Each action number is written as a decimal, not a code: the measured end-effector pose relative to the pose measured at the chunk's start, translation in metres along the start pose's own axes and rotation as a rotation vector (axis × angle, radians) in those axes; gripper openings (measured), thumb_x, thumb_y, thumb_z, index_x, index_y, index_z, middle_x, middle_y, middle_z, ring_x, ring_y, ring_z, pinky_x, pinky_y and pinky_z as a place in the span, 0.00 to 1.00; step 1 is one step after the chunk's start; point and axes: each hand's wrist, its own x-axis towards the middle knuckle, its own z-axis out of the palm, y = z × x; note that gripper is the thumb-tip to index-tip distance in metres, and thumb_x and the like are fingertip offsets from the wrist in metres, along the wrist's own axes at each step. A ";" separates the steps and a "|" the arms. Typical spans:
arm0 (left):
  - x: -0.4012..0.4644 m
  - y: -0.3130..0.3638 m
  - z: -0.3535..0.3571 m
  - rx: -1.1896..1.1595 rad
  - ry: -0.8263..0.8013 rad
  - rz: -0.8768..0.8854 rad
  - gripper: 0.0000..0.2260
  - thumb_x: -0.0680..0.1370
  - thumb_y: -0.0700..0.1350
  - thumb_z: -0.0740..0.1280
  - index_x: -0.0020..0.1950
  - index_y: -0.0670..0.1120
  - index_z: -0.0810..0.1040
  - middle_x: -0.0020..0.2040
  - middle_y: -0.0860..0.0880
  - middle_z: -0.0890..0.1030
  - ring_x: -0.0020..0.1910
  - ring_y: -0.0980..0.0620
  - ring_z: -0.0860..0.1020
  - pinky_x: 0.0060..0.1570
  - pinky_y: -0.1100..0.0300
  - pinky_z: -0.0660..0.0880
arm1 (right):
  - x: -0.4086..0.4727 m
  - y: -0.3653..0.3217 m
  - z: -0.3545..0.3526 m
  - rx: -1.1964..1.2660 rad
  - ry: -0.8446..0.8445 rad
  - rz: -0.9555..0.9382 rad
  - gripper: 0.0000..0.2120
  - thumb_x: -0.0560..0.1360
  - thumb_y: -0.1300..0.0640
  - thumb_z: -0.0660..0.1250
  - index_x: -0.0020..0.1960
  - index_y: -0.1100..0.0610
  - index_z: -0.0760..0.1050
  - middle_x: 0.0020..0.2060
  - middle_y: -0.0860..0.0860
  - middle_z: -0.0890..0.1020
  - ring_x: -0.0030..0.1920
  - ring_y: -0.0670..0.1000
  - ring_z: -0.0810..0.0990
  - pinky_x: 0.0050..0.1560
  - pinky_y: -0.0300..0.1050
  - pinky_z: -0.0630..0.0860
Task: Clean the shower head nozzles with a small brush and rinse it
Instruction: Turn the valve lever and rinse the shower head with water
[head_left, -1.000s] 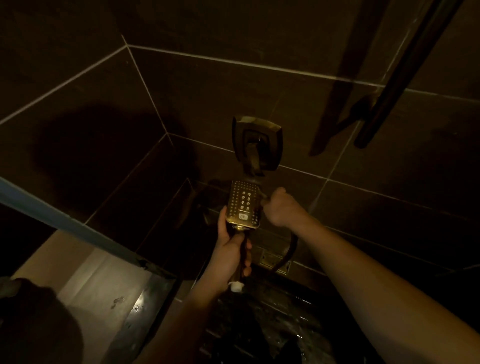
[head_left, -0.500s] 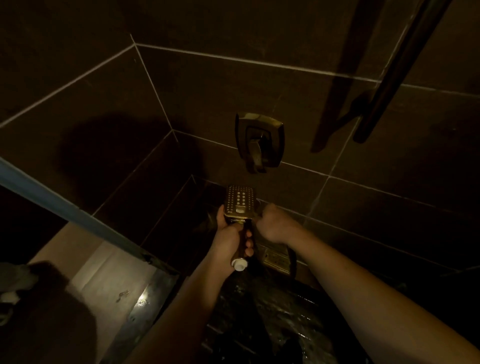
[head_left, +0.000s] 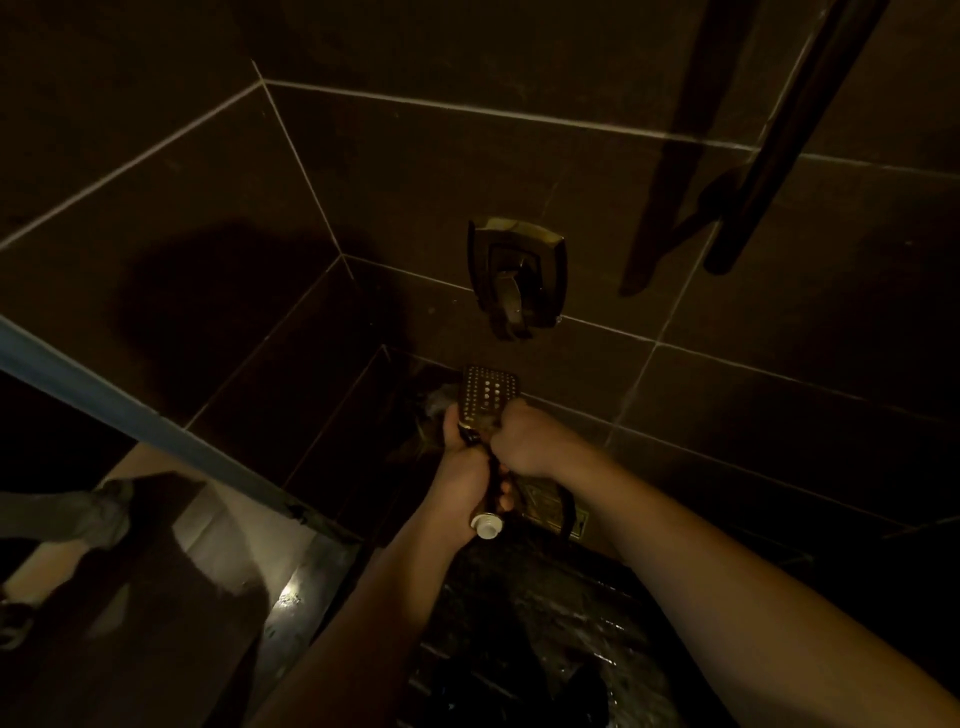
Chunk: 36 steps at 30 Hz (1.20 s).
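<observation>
The rectangular gold shower head (head_left: 488, 392) points its nozzle face up at me, low against the dark tiled wall. My left hand (head_left: 465, 483) is wrapped around its handle, and a white cap (head_left: 487, 527) sticks out below the fist. My right hand (head_left: 524, 441) is curled into a fist against the lower right edge of the nozzle face. What it holds is hidden; no brush shows. A dark hose (head_left: 569, 512) hangs down behind my right wrist.
A gold wall valve (head_left: 514, 275) with a lever sits just above the shower head. A dark bar (head_left: 769, 140) slants down the wall at upper right. The floor (head_left: 545, 623) below is wet and dark. A glass door edge (head_left: 130, 410) runs along the left.
Both hands and the shower head have dropped lower, away from the valve. My right hand has shifted from the head's right side onto its lower edge.
</observation>
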 end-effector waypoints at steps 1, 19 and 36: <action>-0.001 0.000 0.000 0.011 -0.006 0.008 0.27 0.84 0.42 0.57 0.78 0.66 0.56 0.47 0.38 0.80 0.24 0.50 0.74 0.20 0.62 0.69 | -0.001 -0.002 0.000 0.003 -0.002 0.001 0.07 0.80 0.59 0.59 0.43 0.55 0.69 0.41 0.52 0.78 0.39 0.49 0.77 0.31 0.39 0.70; -0.006 0.001 -0.002 0.208 -0.034 0.119 0.30 0.86 0.43 0.56 0.78 0.71 0.48 0.41 0.44 0.76 0.25 0.52 0.73 0.23 0.59 0.71 | 0.008 0.014 -0.011 -0.118 -0.015 0.014 0.13 0.80 0.59 0.59 0.59 0.60 0.78 0.57 0.58 0.80 0.54 0.56 0.79 0.47 0.41 0.70; -0.023 -0.008 -0.002 0.548 -0.063 0.210 0.36 0.85 0.40 0.56 0.78 0.72 0.39 0.47 0.48 0.78 0.24 0.55 0.76 0.23 0.59 0.73 | 0.026 0.024 -0.038 -0.148 0.156 0.153 0.23 0.80 0.50 0.61 0.70 0.60 0.62 0.64 0.59 0.75 0.62 0.59 0.76 0.54 0.50 0.73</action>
